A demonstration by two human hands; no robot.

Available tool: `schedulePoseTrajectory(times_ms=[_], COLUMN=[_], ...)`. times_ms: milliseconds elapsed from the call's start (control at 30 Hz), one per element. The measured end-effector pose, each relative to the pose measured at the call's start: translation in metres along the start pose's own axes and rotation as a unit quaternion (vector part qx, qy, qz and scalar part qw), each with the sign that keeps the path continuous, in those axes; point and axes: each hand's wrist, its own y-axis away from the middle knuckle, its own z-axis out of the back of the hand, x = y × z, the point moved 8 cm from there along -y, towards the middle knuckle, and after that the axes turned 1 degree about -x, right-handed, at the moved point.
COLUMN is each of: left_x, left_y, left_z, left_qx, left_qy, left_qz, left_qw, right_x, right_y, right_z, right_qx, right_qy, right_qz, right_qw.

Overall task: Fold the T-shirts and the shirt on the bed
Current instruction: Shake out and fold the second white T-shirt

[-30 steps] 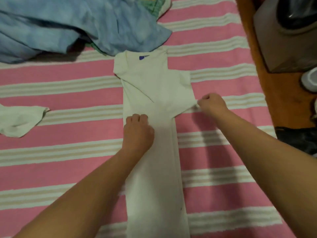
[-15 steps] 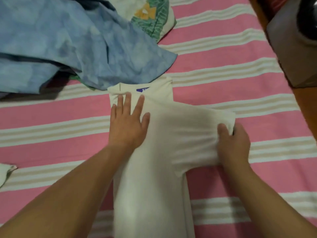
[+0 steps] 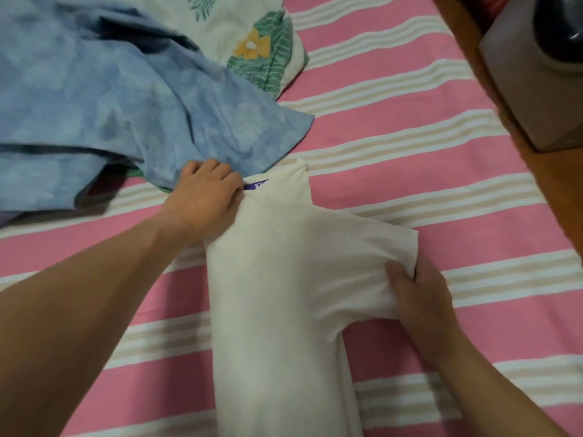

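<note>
Both hands gripping the white T-shirt (image 3: 277, 294), as I read it.
Right hand (image 3: 419, 298) pinches the sleeve end (image 3: 400, 247); left hand (image 3: 206, 197) clenches the collar edge by the purple label (image 3: 257, 185). T-shirt lies on the striped bed (image 3: 410, 146), blue shirt (image 3: 110, 105) and floral T-shirt (image 3: 252, 36) just beyond.

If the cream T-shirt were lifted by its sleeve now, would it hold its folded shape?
Probably not. The cream T-shirt puckers where the right hand pinches its sleeve, so it looks limp. Its fold would likely fall open. It seems thin and light.
</note>
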Motion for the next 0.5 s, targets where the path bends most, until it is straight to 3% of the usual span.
schedulePoseTrajectory(times_ms=[67, 133, 200, 267, 367, 500], left_x=[-0.005, -0.003, 0.008, 0.024, 0.039, 0.047], left_y=[-0.002, -0.004, 0.000, 0.001, -0.007, -0.009], left_z=[0.007, -0.003, -0.016, -0.018, -0.014, -0.020], left_qx=[-0.004, 0.079, 0.181, 0.224, 0.203, 0.172], left_qy=[0.038, 0.071, 0.041, -0.010, -0.020, 0.056], left_qz=[-0.029, -0.028, -0.020, -0.010, 0.018, 0.157], left_qw=[0.999, 0.994, 0.982, 0.975, 0.979, 0.971], right_x=[0.001, -0.003, -0.004, -0.007, -0.008, -0.006], right_y=[0.001, -0.002, -0.005, -0.008, -0.009, -0.006], right_z=[-0.001, -0.003, -0.005, -0.007, -0.009, -0.010], right_qx=[-0.025, -0.034, -0.035, -0.036, -0.043, -0.047], right_qy=[-0.006, 0.008, 0.024, 0.040, 0.050, 0.057], right_qz=[0.018, 0.016, 0.021, 0.020, 0.019, 0.021], right_qw=[1.000, 0.999, 0.999, 0.998, 0.998, 0.997])
